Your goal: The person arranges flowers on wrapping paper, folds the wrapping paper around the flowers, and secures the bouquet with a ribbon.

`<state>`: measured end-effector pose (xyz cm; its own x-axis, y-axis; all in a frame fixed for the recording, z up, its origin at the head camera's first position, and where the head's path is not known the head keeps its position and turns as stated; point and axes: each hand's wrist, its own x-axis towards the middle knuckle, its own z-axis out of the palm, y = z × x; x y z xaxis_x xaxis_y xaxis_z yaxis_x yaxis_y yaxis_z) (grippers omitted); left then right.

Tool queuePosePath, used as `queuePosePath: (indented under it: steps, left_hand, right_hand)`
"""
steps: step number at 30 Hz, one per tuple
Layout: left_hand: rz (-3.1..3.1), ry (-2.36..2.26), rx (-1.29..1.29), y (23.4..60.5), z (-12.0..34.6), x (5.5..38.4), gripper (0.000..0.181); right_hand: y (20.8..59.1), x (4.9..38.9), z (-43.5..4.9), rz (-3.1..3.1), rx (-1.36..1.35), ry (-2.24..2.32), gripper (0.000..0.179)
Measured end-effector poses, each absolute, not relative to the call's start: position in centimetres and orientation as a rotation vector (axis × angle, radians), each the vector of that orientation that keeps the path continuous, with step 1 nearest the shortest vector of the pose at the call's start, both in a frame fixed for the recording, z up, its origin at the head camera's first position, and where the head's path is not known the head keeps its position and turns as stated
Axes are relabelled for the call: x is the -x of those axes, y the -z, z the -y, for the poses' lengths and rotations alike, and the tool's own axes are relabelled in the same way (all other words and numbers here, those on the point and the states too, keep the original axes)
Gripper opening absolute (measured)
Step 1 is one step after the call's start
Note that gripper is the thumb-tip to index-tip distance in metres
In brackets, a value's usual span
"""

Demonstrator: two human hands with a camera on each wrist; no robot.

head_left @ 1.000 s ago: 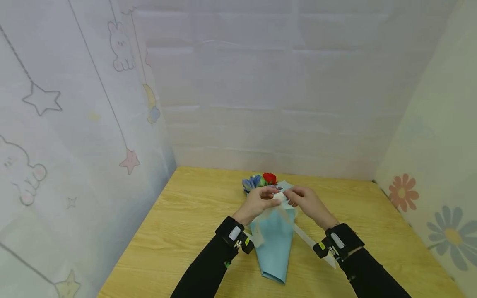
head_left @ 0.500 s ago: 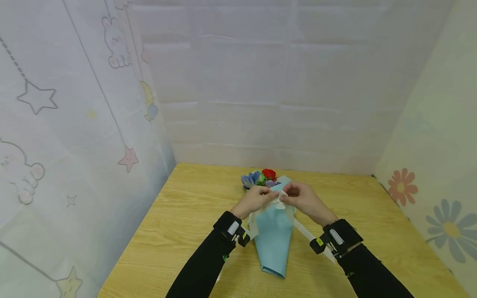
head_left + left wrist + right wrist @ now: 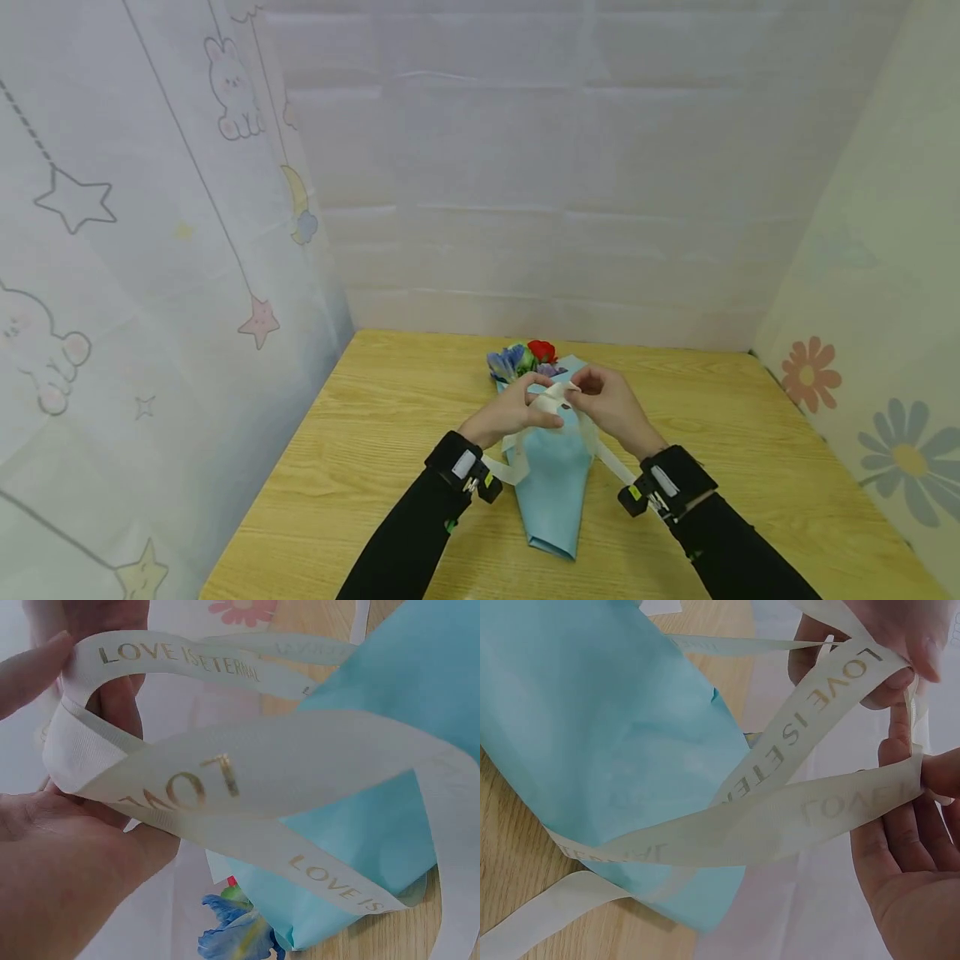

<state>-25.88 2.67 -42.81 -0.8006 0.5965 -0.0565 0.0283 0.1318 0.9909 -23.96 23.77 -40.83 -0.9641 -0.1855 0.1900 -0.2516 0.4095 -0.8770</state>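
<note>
A bouquet in light blue wrapping paper (image 3: 555,492) lies on the table, its blue and red flowers (image 3: 525,360) at the far end. A cream ribbon (image 3: 315,757) with gold "LOVE IS ETERNAL" lettering crosses the paper and rises in loops. Over the upper part of the wrap, my left hand (image 3: 508,412) holds a ribbon loop between curled fingers and thumb. Close beside it, my right hand (image 3: 615,410) pinches the ribbon between thumb and fingers, also seen in the right wrist view. Loose ribbon tails hang on both sides; the crossing itself is partly hidden behind the fingers.
The wooden table (image 3: 375,450) extends around the bouquet. A pale cloth backdrop (image 3: 555,250) stands behind it, with printed side walls to the left and right. One ribbon tail (image 3: 615,462) runs under the right wrist, another (image 3: 510,472) by the left wrist camera.
Both hands stay over the wrap. My left thumb and fingers have spread apart after being close together, opening a wider ribbon loop; my right hand keeps its pinch. The head view has shifted slightly.
</note>
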Motion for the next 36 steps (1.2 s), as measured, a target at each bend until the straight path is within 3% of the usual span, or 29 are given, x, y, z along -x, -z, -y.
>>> queuePosePath:
  steps: [5, 16, 27, 36]
  left_hand:
    - [-2.118, -1.667, -0.664, 42.8, -2.8, 25.3, 0.064]
    - [-2.655, -1.439, -0.827, 43.5, -1.7, 25.5, 0.005]
    - [-2.714, -1.373, -0.853, 42.9, 0.4, 26.3, 0.005]
    - [-2.597, -1.508, -0.734, 42.9, 1.9, 26.7, 0.007]
  right_hand:
    - [41.2, 24.0, -23.6, 2.581, -0.327, -1.593, 0.014]
    - [41.4, 23.7, -23.7, 2.581, -0.291, -1.586, 0.015]
    - [41.6, 23.8, -25.0, 2.570, -0.288, -1.672, 0.029]
    - [42.5, 23.6, -26.3, 2.525, -0.242, -1.734, 0.026]
